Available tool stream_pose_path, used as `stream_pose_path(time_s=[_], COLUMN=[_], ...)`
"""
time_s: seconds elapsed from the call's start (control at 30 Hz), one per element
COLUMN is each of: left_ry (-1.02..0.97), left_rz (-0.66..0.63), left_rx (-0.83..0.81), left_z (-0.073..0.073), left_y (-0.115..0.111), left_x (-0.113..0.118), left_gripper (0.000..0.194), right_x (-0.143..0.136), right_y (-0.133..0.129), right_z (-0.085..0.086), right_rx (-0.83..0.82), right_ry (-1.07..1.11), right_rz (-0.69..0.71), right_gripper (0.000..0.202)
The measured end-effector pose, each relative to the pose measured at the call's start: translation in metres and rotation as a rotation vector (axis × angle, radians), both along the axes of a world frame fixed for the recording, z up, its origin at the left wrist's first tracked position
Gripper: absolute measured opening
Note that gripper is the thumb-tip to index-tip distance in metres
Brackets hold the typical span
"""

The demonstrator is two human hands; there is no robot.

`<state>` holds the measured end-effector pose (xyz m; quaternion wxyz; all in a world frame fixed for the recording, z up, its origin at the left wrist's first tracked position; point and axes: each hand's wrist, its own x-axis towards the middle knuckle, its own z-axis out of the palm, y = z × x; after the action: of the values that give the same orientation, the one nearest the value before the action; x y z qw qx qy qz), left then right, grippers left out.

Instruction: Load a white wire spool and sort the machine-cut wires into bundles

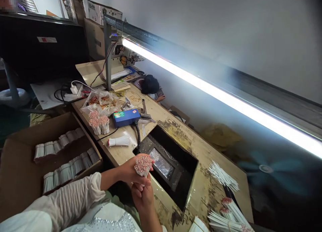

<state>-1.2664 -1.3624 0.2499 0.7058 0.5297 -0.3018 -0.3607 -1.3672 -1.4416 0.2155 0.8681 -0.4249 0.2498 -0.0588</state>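
Note:
A bundle of thin white sticks or wires with pinkish-red ends [143, 165] is held upright over the bench's near edge. My left hand [130, 171] is wrapped round its upper part. Just below, my right hand [144, 191] is closed at the bundle's lower end, touching my left. Behind them is a dark recess [186, 171] in the bench with a metal plate inside. A similar bundle [119, 141] lies on the bench beyond my left hand, and two more [99, 123] stand near the blue box [126, 117].
An open cardboard box [15, 158] at the left holds rows of bundles. Loose white sticks [223, 175] and more bundles [228, 218] lie at the right. A bright tube light [201, 85] crosses above the bench [208, 154]. Past its far edge, a person's dark-haired head [150, 84] shows.

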Motion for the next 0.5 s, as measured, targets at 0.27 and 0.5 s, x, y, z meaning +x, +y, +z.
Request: stream_pose_path(time_s=[0.27,0.5], left_ry=[-0.081,-0.262], left_rz=[0.185,0.144], left_rx=[0.034,0.102], left_z=[0.013,0.023], left_y=[0.004,0.008], left_x=[-0.013,-0.014], left_gripper=[0.055,0.073], right_x=[-0.006,-0.002], right_y=[-0.035,-0.032], right_z=[0.027,0.021], right_rx=[-0.572,-0.919], right_ry=[-0.141,-0.198], right_rz=[0.221,0.33], right_gripper=[0.051,0.04])
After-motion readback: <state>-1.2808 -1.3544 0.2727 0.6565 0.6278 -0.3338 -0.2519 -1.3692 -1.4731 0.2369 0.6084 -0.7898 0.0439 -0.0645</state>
